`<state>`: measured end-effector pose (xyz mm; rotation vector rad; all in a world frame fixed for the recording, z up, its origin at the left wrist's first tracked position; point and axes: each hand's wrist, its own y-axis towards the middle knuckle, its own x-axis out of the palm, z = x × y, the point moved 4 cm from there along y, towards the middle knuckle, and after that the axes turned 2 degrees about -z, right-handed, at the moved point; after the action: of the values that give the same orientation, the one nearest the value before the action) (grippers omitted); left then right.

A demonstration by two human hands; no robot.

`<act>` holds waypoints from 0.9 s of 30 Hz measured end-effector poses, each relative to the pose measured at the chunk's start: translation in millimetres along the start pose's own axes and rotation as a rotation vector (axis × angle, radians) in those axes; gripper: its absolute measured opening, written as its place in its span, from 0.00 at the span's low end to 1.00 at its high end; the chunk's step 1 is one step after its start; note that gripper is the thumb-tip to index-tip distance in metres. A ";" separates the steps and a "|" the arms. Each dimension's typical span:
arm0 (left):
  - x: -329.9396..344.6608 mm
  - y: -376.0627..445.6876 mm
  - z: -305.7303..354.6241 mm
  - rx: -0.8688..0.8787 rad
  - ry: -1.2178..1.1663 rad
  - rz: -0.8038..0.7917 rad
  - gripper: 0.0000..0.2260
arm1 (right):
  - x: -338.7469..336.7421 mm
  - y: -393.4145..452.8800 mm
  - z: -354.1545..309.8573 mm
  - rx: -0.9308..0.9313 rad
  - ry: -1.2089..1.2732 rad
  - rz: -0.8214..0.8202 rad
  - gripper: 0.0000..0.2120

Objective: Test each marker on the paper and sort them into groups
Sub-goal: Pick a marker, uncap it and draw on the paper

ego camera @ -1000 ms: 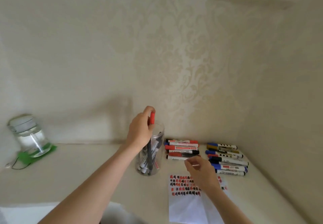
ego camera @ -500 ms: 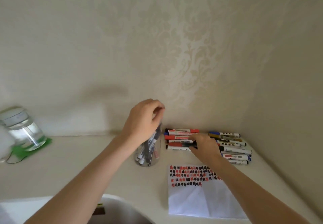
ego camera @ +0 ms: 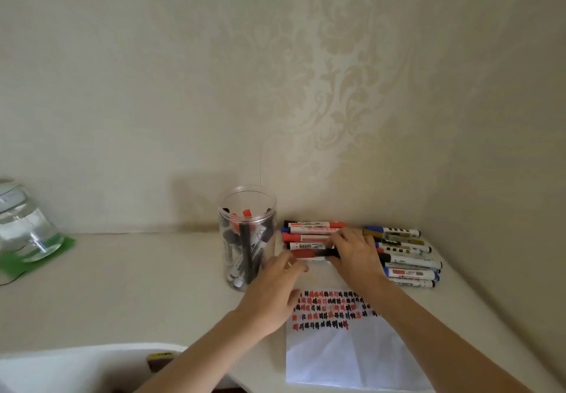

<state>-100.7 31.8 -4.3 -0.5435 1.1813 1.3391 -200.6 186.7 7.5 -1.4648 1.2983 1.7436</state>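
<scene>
A clear plastic jar (ego camera: 248, 270) stands on the counter with several black and red markers upright inside. To its right lies a row of red markers (ego camera: 315, 230). My right hand (ego camera: 356, 254) rests on that row, and its fingers curl over the end of the nearest red marker (ego camera: 306, 253). My left hand (ego camera: 275, 291) hovers just right of the jar's base, its fingers stretched toward the same marker and holding nothing. Further right is a group of blue and black markers (ego camera: 407, 262). The white test paper (ego camera: 343, 349), covered in red and black scribbles, lies in front.
A glass water jar (ego camera: 21, 233) on a green mat (ego camera: 39, 251) stands at the far left. A white basin rim (ego camera: 92, 352) is at the bottom left. Walls close off the back and the right side of the counter.
My left hand has left the jar's mouth and dropped to the right of its base. My right hand stays on the red row.
</scene>
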 end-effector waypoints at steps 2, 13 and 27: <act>-3.6 3.3 4.7 0.068 0.012 0.107 0.18 | -18.3 -7.9 3.5 -0.032 0.043 0.048 0.11; 17.5 4.3 43.3 0.122 -0.190 -0.001 0.13 | -66.5 -84.5 8.2 0.387 1.043 -0.216 0.08; 27.1 -30.9 44.4 0.052 -0.402 -0.039 0.07 | -37.6 -126.4 -38.5 0.560 1.388 -0.151 0.13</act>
<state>-62.2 75.4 -21.0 -0.2417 0.8678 1.3063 -65.5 211.1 1.8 -2.3113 1.9220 -0.0306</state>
